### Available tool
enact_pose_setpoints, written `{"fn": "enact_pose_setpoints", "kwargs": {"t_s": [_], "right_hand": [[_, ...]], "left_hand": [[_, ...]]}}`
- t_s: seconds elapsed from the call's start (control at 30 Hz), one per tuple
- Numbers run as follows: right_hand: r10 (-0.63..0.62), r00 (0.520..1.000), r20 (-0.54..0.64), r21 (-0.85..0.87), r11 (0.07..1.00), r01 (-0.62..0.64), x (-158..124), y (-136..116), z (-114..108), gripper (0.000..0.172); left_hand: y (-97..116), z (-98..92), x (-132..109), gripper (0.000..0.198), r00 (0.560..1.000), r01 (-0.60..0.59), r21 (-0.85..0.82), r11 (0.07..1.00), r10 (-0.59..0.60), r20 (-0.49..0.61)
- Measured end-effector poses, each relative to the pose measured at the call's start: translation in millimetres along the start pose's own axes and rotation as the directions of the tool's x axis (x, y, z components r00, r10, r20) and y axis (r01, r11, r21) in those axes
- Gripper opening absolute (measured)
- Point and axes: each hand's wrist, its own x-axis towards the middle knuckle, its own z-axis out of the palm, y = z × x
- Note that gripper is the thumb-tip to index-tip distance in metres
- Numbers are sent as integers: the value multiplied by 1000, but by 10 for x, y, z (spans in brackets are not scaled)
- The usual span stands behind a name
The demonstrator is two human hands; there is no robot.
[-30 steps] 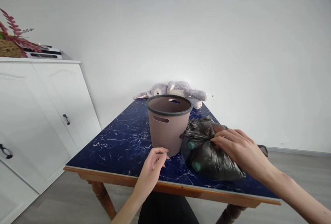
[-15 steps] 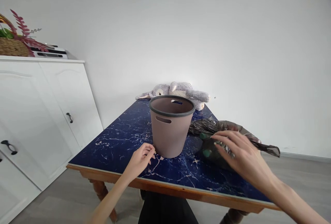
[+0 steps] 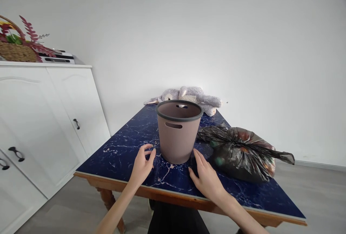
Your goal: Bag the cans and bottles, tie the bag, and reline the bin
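Observation:
A mauve-brown trash can [image 3: 177, 140] with a dark grey rim and cut-out handles stands upright on the blue marbled table [image 3: 121, 147]. To its left is my left hand [image 3: 142, 163], its fingers apart and curved, holding nothing. My right hand [image 3: 205, 176] rests low at the can's right side, fingers spread and empty; whether the fingertips touch the can I cannot tell. Right of that hand lies a knotted black garbage bag [image 3: 243, 154], full, with green and reddish contents showing through the thin plastic.
A grey plush rabbit [image 3: 193, 95] lies at the table's far end against the white wall. At left is a white cabinet [image 3: 45, 111] bearing a wicker basket [image 3: 17, 51] of artificial plants and a white-and-black device [image 3: 58, 59].
My right hand has moved left and down from over the garbage bag to beside the trash can. My left hand has drawn slightly left, away from the can's base.

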Motion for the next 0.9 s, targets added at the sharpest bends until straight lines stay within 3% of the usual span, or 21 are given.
{"fn": "enact_pose_setpoints", "kwargs": {"t_s": [0.13,0.3,0.47,0.57,0.73,0.9], "right_hand": [[43,994,96,34,998,-47,160,46,151,69],[62,987,146,56,996,-71,299,80,215,73],[46,986,158,31,998,-52,408,145,261,79],[46,987,154,-1,999,-46,514,194,290,80],[80,990,116,-82,994,-70,659,245,282,73],[174,984,30,-180,970,-166,698,264,230,55]], "left_hand": [[-5,-5,-1,65,1000,-1,114,993,0,10],[28,3,-27,61,995,-82,57,995,79,57],[-14,13,-19,60,998,-59,101,993,58,19],[-85,24,4,58,994,-107,155,982,112,-19],[-183,41,26,55,984,-160,173,972,170,-44],[-192,54,20,53,982,-166,194,967,180,-57]]}}
